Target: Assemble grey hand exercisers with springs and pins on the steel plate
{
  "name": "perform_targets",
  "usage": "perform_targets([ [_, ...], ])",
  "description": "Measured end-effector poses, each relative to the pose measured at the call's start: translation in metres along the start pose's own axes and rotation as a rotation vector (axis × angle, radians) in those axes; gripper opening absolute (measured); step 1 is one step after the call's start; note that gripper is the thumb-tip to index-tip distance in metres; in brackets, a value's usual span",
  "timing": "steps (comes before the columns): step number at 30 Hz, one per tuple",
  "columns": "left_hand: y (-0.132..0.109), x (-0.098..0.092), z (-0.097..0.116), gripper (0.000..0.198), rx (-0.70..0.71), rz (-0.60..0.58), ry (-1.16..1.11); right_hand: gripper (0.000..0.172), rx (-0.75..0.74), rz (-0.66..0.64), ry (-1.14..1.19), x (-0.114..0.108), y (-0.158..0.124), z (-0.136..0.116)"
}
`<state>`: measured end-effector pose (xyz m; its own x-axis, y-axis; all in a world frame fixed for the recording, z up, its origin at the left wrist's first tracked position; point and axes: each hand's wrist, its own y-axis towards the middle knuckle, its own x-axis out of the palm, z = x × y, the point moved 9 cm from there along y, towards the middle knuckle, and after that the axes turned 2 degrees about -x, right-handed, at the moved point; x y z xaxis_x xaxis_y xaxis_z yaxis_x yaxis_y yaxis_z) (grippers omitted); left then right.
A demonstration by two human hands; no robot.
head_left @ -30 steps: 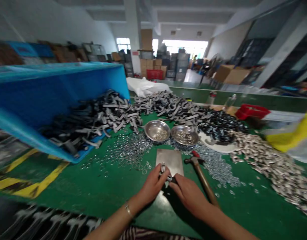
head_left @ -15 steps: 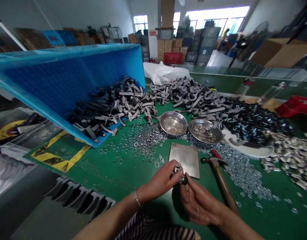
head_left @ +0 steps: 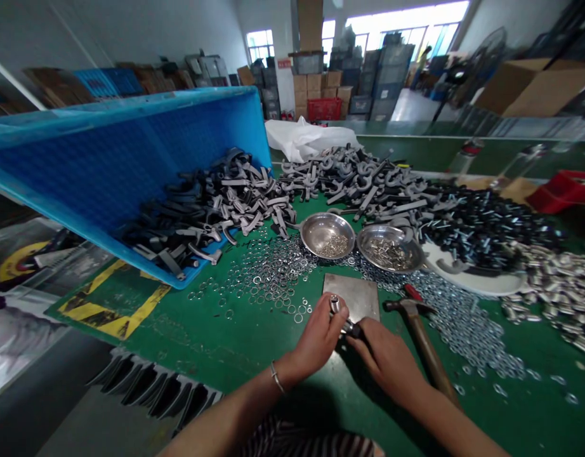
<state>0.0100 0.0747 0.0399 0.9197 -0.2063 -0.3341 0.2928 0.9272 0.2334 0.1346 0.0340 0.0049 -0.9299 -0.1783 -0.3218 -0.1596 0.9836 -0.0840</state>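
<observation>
My left hand [head_left: 316, 336] is closed around a shiny silver metal sleeve [head_left: 335, 305], whose open round end points up between thumb and fingers. My right hand [head_left: 387, 358] is closed at its side, pinching a small black-headed bolt [head_left: 353, 329] against the sleeve's lower side; the fingers hide part of it. Both hands are just in front of a square metal plate [head_left: 356, 293] lying on the green table. A hammer [head_left: 423, 343] with a wooden handle lies right of my right hand.
Two metal bowls [head_left: 316, 222] [head_left: 368, 236] hold small pins. Loose rings [head_left: 273, 279], nuts [head_left: 473, 336], black bolts [head_left: 492, 222] and silver sleeves [head_left: 559, 285] lie in heaps. Grey curved handles [head_left: 359, 178] pile up behind, spilling from a tipped blue crate [head_left: 131, 133].
My right hand has turned over, its back now upward, and shifted slightly up and right. The black bolt now points sideways from the sleeve. My left hand still grips the sleeve.
</observation>
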Motion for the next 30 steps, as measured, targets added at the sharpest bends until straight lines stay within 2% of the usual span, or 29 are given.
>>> perform_targets([
  [1, 0.001, 0.000, 0.000, 0.019, 0.004, 0.013, -0.004, 0.046, 0.038, -0.047, 0.077, 0.005, -0.001, 0.004],
  [4, 0.002, 0.006, 0.013, 0.014, 0.131, -0.045, 0.054, 0.055, 0.228, -0.316, 0.356, 0.035, -0.009, 0.016],
  [5, 0.002, 0.009, 0.017, 0.013, 0.165, -0.073, 0.080, 0.056, 0.232, -0.334, 0.360, 0.037, -0.009, 0.016],
  [6, 0.002, 0.010, 0.018, 0.013, 0.175, -0.085, 0.096, 0.054, 0.192, -0.286, 0.306, 0.032, -0.006, 0.014],
  [8, 0.002, 0.008, 0.013, 0.014, 0.120, -0.047, 0.096, 0.046, 0.057, -0.090, 0.143, 0.012, -0.001, 0.007],
  [9, 0.002, 0.006, 0.010, 0.015, 0.082, -0.015, 0.088, 0.044, 0.019, -0.020, 0.112, 0.006, -0.001, 0.005],
  [10, 0.001, 0.005, 0.007, 0.016, 0.059, 0.007, 0.084, 0.043, 0.025, -0.003, 0.147, 0.005, -0.002, 0.006],
  [11, -0.001, 0.006, 0.006, 0.016, 0.059, 0.005, 0.090, 0.044, 0.075, -0.048, 0.248, 0.012, -0.004, 0.011],
  [13, -0.004, 0.011, 0.010, 0.014, 0.113, -0.065, 0.121, 0.046, 0.232, -0.221, 0.525, 0.033, -0.012, 0.019],
  [15, -0.006, 0.016, 0.014, 0.015, 0.174, -0.148, 0.153, 0.049, 0.297, -0.321, 0.642, 0.044, -0.019, 0.020],
  [19, 0.008, 0.024, 0.006, 0.019, 0.109, -0.232, 0.257, 0.049, 0.148, -0.158, 0.356, 0.023, -0.009, 0.023],
  [21, 0.024, 0.039, -0.005, 0.019, 0.082, -0.332, 0.414, 0.056, 0.171, -0.148, 0.289, 0.022, -0.006, 0.035],
  [23, 0.040, 0.058, -0.012, 0.016, 0.147, -0.477, 0.622, 0.062, 0.184, -0.196, 0.207, 0.025, -0.007, 0.046],
  [26, 0.064, 0.081, -0.019, 0.020, 0.273, -0.660, 0.888, 0.051, 0.087, -0.158, -0.032, 0.011, -0.013, 0.052],
  [28, 0.084, 0.088, -0.012, 0.029, 0.323, -0.674, 0.965, 0.043, 0.066, -0.125, -0.130, -0.006, -0.025, 0.055],
  [30, 0.109, 0.093, 0.007, 0.031, 0.368, -0.606, 0.933, 0.041, 0.080, -0.095, -0.152, -0.025, -0.041, 0.059],
])
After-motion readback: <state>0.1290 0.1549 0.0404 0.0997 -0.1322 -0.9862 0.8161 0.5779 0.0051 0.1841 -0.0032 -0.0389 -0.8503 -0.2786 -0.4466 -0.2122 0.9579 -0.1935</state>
